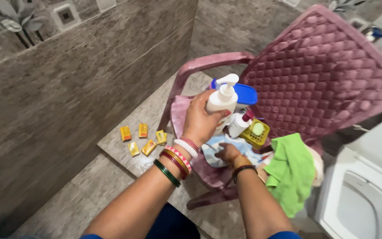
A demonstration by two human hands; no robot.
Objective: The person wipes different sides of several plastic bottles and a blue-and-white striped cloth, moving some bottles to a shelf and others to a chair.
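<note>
Left hand (200, 119) closed around white pump bottle (223, 98), lifted above pink chair (319, 75) | right hand (227, 152) below it, fingers pressing pale cloth (219, 152); grip unclear.

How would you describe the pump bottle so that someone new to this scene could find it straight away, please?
Start at the pink plastic chair tipped by the tiled wall. Over its seat, the left hand grips a white pump bottle, just in front of a blue lid. Unlike the smaller white bottle with a dark red cap beside it, it has a white pump spout.
</note>
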